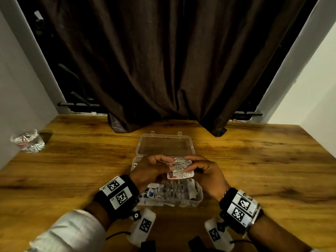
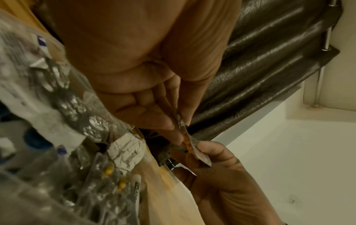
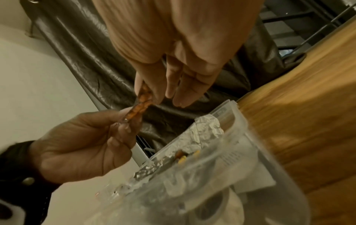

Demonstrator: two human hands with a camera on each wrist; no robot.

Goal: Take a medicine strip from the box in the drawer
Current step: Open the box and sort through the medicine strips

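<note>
- Holding one medicine strip [image 1: 180, 167] between them, the left hand [image 1: 149, 170] and right hand [image 1: 203, 171] each pinch an edge, just above the open box [image 1: 197, 197].
- Strip looks freed; next, carry it clear of the box.

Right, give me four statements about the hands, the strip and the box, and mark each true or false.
1. Both hands, left hand and right hand, hold the medicine strip. True.
2. The box has its lid shut. False: the lid lies open behind it.
3. The strip is held above the box. True.
4. A glass stands on the table's right side. False: it stands far left.
</note>
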